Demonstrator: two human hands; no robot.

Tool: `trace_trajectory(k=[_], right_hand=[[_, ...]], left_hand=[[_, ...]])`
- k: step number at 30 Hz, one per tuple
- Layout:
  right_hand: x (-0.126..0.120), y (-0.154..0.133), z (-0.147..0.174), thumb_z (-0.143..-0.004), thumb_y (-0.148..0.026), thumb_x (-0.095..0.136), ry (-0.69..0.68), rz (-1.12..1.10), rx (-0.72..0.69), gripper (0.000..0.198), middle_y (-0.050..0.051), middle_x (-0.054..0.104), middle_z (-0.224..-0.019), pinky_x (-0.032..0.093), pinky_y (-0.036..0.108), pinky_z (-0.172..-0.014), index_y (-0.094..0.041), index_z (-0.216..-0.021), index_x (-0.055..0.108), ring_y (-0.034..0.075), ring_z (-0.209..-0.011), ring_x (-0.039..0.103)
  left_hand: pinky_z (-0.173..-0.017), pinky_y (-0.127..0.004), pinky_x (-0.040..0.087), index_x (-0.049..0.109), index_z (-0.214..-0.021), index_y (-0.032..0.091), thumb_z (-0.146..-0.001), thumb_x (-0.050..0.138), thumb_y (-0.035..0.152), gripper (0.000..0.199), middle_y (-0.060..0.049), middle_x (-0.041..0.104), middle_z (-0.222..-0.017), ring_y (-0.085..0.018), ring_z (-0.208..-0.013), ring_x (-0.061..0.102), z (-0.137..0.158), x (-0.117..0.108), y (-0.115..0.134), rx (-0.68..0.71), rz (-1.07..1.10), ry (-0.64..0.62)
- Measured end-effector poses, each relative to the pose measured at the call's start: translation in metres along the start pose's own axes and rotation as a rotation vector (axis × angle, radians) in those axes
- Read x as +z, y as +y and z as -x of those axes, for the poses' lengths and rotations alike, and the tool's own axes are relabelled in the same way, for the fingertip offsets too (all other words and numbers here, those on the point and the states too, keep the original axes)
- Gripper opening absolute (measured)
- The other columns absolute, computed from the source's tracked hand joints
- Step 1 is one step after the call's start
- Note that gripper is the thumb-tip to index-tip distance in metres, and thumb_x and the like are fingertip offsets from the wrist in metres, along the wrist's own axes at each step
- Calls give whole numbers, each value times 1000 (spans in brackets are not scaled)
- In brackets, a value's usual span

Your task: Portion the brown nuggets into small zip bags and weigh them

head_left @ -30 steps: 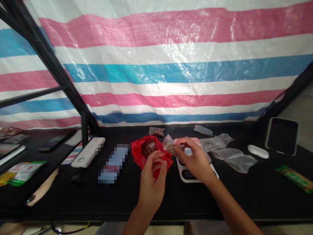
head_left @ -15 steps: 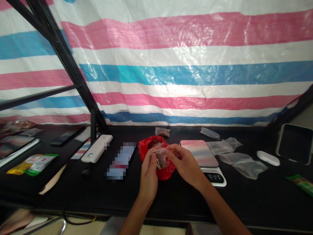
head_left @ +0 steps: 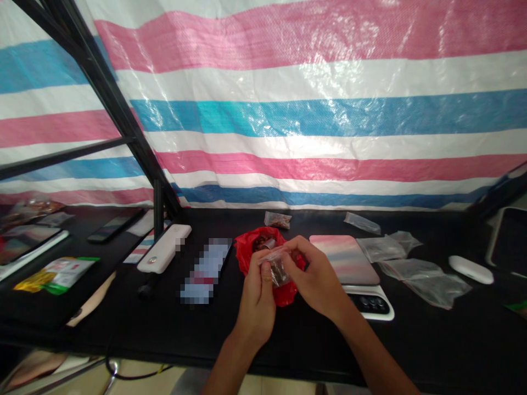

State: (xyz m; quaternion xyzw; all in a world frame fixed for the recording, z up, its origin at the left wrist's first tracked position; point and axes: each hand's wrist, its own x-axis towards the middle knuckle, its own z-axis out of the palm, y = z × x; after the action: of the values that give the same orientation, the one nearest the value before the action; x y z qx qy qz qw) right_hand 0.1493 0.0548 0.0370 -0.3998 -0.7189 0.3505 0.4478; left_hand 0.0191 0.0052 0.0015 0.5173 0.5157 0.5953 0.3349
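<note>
Both my hands pinch the top edge of a small clear zip bag [head_left: 280, 273] with brownish contents at its bottom. My left hand [head_left: 259, 296] grips its left corner, thumb in front. My right hand [head_left: 315, 271] closes on the right corner with thumb and fingers. Right behind the bag sits an open red plastic bag [head_left: 246, 249] with reddish-brown bits inside; the hands hide part of it. A filled small zip bag [head_left: 277, 220] lies behind it. To the right is a white scale [head_left: 387, 308] with a pink-grey plate [head_left: 346, 260].
Flat clear bags [head_left: 432, 280] and a white earbud case [head_left: 470, 269] lie at the right. On the left are a white power bank [head_left: 164, 249], a blurred-out phone [head_left: 206, 271] and a colourful packet [head_left: 61, 274]. A black frame post [head_left: 158, 208] and striped sheeting [head_left: 313, 115] stand behind.
The view has shifted slightly, so the table things at the right sit further right. Both hands still hold the zip bag's top edge, with the bag tilted a little differently.
</note>
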Motion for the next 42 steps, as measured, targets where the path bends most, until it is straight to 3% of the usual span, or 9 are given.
trace_trajectory(k=[6, 13, 20, 26, 31, 37, 42], right_hand=[[5, 0, 0, -95, -31, 62, -41, -74, 2, 13, 2, 67, -93, 48, 30, -83, -21, -92, 70, 17, -89, 63], [8, 0, 0, -95, -29, 62, -13, -97, -15, 12, 1, 64, -90, 47, 29, -81, -22, -91, 71, 16, -87, 62], [11, 0, 2, -94, -26, 62, -18, -92, -44, 12, 1, 64, -90, 47, 28, -82, -22, -87, 71, 16, -88, 63], [10, -2, 1, -94, -28, 64, -68, -142, -55, 12, 1, 66, -90, 48, 28, -82, -22, -87, 72, 16, -88, 64], [8, -4, 2, -92, -28, 67, -49, -133, -58, 13, 1, 66, -87, 49, 29, -80, -22, -82, 72, 17, -85, 64], [7, 1, 0, -82, -36, 79, -11, -288, -19, 16, 2, 69, -77, 53, 28, -68, -22, -74, 78, 17, -73, 64], [6, -4, 0, -84, -32, 75, -39, -269, -71, 12, 5, 75, -83, 55, 30, -69, -24, -78, 81, 19, -76, 69]], left_hand=[[-94, -35, 51, 61, -113, 21, -103, 36, 56, 44, -10, 69, -115, -21, -105, 66, -1, -1, 0, 17, -33, -2], [-91, -36, 53, 59, -110, 21, -104, 41, 51, 35, -9, 70, -112, -22, -104, 67, -2, -2, -1, 18, -52, 49], [-104, -41, 50, 62, -109, 22, -100, 56, 40, 21, -9, 71, -121, -23, -116, 66, -6, -3, -6, 24, 114, 53], [-102, -36, 50, 63, -90, 22, -95, 64, 31, 11, -7, 70, -119, -23, -117, 66, -8, -10, -2, 125, 143, 71], [-96, -31, 50, 66, -90, 21, -98, 60, 29, 13, -6, 72, -110, -20, -108, 68, -8, -18, 1, 159, 83, 17], [-90, -29, 49, 70, -81, 22, -93, 66, 25, 14, -2, 74, -94, -18, -95, 67, -4, -23, 2, 218, 158, 77], [-79, -28, 51, 70, -79, 20, -90, 70, 31, 16, -2, 74, -87, -19, -84, 69, -3, -21, 8, 133, 325, 209]])
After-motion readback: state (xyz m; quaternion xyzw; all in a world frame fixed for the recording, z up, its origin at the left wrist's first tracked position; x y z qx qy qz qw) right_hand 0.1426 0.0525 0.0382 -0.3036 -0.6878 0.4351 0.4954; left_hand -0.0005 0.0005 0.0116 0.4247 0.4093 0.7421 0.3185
